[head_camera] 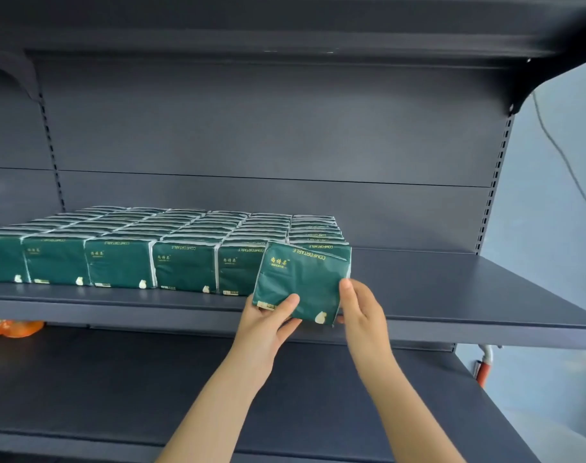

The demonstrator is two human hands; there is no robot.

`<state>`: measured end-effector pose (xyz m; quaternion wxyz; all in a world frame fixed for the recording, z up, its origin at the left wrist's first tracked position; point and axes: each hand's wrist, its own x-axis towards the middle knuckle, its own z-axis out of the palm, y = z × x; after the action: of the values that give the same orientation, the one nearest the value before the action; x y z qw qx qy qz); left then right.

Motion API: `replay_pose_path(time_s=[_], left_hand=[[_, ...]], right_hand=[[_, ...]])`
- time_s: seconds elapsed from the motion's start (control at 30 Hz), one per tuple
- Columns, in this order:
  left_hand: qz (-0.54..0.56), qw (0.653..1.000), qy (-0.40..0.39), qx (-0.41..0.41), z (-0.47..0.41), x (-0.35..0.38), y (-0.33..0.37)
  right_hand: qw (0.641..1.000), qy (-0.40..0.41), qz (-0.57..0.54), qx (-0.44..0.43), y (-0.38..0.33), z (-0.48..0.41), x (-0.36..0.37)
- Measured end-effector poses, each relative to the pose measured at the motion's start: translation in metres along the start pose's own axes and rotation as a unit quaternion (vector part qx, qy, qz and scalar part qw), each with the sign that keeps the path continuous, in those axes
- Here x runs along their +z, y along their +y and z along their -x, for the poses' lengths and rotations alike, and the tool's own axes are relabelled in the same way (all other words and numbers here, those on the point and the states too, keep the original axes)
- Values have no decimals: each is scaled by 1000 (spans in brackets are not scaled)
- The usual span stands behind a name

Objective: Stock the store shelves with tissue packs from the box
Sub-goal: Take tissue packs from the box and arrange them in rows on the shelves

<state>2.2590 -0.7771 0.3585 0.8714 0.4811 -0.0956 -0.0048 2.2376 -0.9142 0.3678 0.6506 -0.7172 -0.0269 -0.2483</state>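
Observation:
A dark green tissue pack (301, 282) with gold lettering is held tilted at the front edge of the grey shelf (452, 295). My left hand (268, 320) grips its lower left corner, thumb across the front. My right hand (360, 307) holds its right edge with the fingers behind the pack. Several rows of the same green packs (151, 248) stand upright on the shelf, filling its left and middle; the held pack is in front of the rightmost row. The box is out of view.
The right part of the shelf holds nothing. A lower shelf (117, 379) lies below, with orange packaged goods (10, 327) at its far left. An upper shelf (284, 31) overhangs. A cable (559, 152) hangs along the blue wall at right.

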Motion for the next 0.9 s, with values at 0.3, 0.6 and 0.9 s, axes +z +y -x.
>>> replay_pose_path(time_s=[0.3, 0.6, 0.9], left_hand=[[-87, 996, 25, 6, 6, 8, -6], [-738, 615, 38, 274, -37, -7, 55], [-890, 401, -61, 210, -82, -16, 68]], right_hand=[[1000, -4, -1, 22, -6, 1, -16], [992, 11, 124, 13, -1, -57, -34], [945, -10, 324, -46, 32, -72, 4]])
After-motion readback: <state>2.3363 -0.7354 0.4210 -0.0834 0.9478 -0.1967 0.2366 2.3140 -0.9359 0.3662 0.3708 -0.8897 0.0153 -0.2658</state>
